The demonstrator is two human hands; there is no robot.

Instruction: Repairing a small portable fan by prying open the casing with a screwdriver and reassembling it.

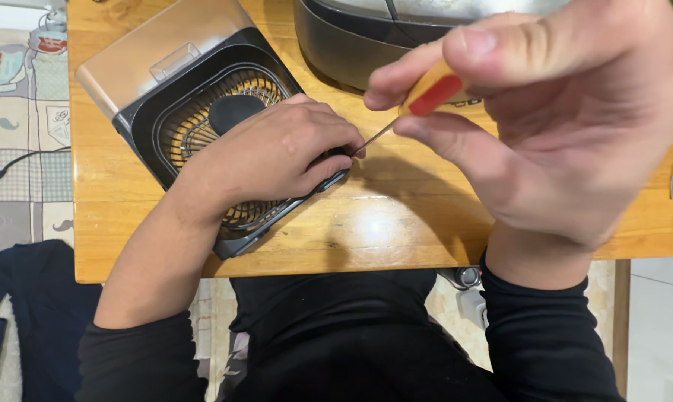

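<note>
Here's the small fan heater (202, 112) lying on its back near the left end of the wooden table (396, 223), turned at an angle to the table's edge. It has a dark square body, a round wire grille with a black hub in the middle, warm orange-gold fins showing behind the wires, and a pale silver-grey top section with a clear recessed handle. Its lower right corner sits under the left hand.

The table itself is honey-coloured wood, glossy enough to throw back a bright patch of light near its front edge. At the top of the table, just beyond the heater, sits a large dark rounded appliance (351, 37) with a silvery upper part (only its lower rim is in view). To the left, below the table, a patchwork floor mat (16, 112) in muted squares; a black cord trails across it. A white cabinet front shows at lower right.

Now the hands. The left hand (277, 152) lies palm down over the grille, fingers curled round the heater's near corner, pinning it. The right hand (567, 112) is raised close to the camera, thumb and fingertips pinched on a screwdriver (414, 104) with a yellow and red handle. Its thin shaft slants down and left to the heater's corner, with the tip right beside the left fingertips. Both forearms come out of black sleeves.
</note>
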